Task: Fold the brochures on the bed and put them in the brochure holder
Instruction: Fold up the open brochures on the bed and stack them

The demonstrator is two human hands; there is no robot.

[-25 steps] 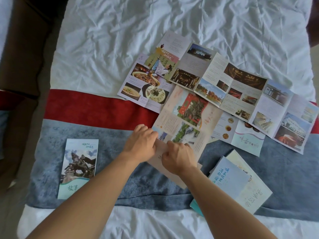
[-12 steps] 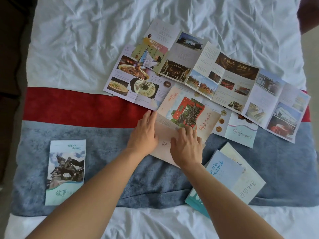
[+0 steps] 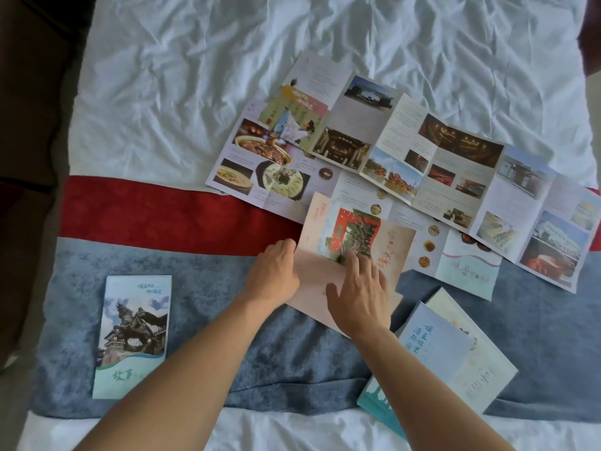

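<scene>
On the bed [image 3: 195, 92], your left hand [image 3: 274, 271] and right hand [image 3: 361, 291] lie flat on the half-folded pink brochure [image 3: 354, 252], grasping nothing; crease it next.

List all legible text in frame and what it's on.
"故事": foot of the horse-statue brochure.
"烽火", probably: red brushwork on the pink brochure.
Titles on the blue brochure, cream brochure and teal panel: blurred.
Body text on the unfolded brochures: too small.

Left hand [image 3: 274, 271] and right hand [image 3: 359, 296] pressing flat on pink brochure [image 3: 354, 245], unfolded brochures [image 3: 422, 157] behind, bed [image 3: 195, 76]
</scene>
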